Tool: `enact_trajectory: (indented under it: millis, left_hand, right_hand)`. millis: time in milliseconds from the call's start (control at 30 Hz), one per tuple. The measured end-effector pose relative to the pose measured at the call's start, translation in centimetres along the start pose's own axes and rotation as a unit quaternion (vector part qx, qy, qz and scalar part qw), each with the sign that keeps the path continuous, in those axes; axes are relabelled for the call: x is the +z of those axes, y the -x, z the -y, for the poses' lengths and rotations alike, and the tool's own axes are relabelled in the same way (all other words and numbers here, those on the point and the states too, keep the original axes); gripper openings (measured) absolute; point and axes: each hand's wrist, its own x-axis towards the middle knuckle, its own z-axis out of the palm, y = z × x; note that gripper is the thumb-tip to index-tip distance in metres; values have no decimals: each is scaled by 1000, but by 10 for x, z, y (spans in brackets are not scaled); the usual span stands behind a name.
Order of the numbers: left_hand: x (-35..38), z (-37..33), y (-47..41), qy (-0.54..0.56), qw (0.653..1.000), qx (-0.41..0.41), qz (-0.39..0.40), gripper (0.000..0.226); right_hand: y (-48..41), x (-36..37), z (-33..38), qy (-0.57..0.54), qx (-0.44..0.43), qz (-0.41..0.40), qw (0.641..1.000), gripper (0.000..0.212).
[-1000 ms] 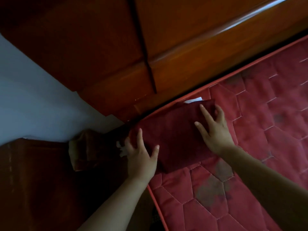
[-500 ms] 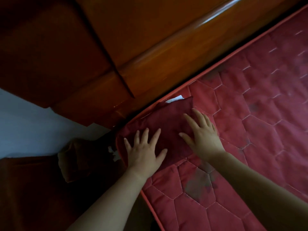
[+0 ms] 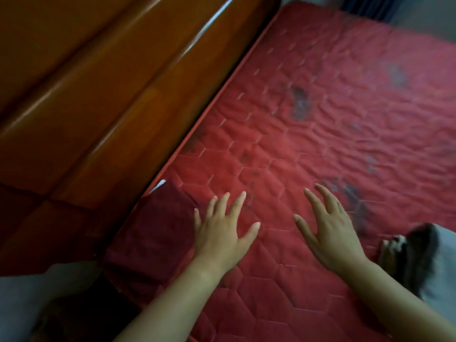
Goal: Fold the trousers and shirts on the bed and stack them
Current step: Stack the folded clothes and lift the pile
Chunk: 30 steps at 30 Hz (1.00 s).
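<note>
cam: head-worn, single view | position: above the near-left corner of the bed (image 3: 320, 119) | facing: forward and steeply down across it, frame rolled so the wooden panel (image 3: 98, 99) runs diagonally at left | range: close, arms (image 3: 172, 304) enter from the bottom edge | overlap: none, far side blurred

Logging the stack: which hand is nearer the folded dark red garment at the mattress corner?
Left. The left hand sits just beside the folded dark red garment; the right hand is farther off, over the mattress.
</note>
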Motion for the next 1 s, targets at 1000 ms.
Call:
enact_trajectory:
  millis: [1000]
  left_hand:
    - [252, -400, 34, -90, 984, 154, 10, 56]
  right_hand:
    - [185, -41, -400, -171, 265, -116, 942, 59]
